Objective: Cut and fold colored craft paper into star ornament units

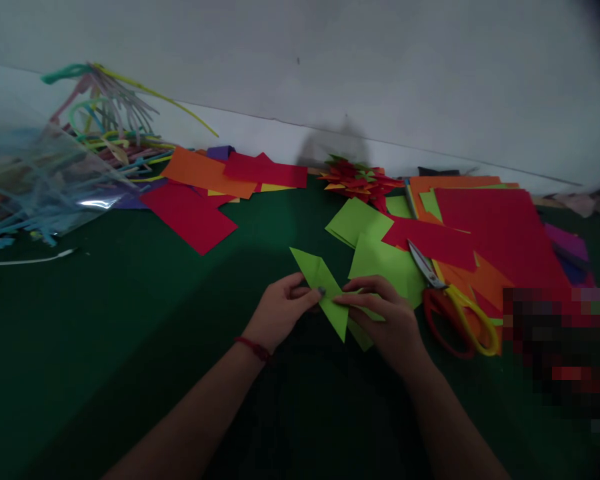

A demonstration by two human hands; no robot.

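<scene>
Between my hands is a piece of folded green paper (321, 277) with slanted edges and pointed ends. My left hand (285, 303) pinches its left side, thumb on top and fingers partly hidden behind. On the right side my right hand (383, 310) grips the same paper with thumb and fingertips, and more green paper shows under those fingers. Just beyond my right hand lie green paper squares (380, 260). A pair of scissors (450, 300) with red and yellow handles rests to the right of that hand, blades partly parted.
Behind stands a layered red, orange and green paper flower (363, 179). Red sheets (495, 233) are stacked at right. Red and orange paper pieces (205, 173) lie at back left, near a clear plastic bag (45, 173) and pipe cleaners (115, 100). A pale wall (280, 60) closes off the back.
</scene>
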